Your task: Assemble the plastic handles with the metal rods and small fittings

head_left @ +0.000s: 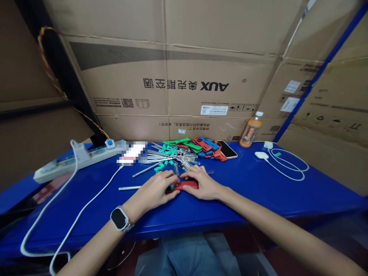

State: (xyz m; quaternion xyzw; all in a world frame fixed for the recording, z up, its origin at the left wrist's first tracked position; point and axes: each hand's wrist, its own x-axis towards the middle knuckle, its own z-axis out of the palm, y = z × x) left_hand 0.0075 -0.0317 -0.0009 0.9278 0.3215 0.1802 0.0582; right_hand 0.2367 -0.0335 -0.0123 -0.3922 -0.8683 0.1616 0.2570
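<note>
Red handle [186, 185] — left hand [160, 188] curled round 1 end, right hand [204, 184] pinching other.

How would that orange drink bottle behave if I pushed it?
The bottle may tip, being tall and narrow. It looks mostly full, so probably fairly heavy. Toppled, its rounded sides could let it roll.

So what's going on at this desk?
A person has both hands on a red handle just above the blue table or resting on it; which is unclear. The left hand grips its left end, the right hand its right. Beyond them lies a loose pile of metal rods and small teal pieces, with more coloured handles behind.
</note>
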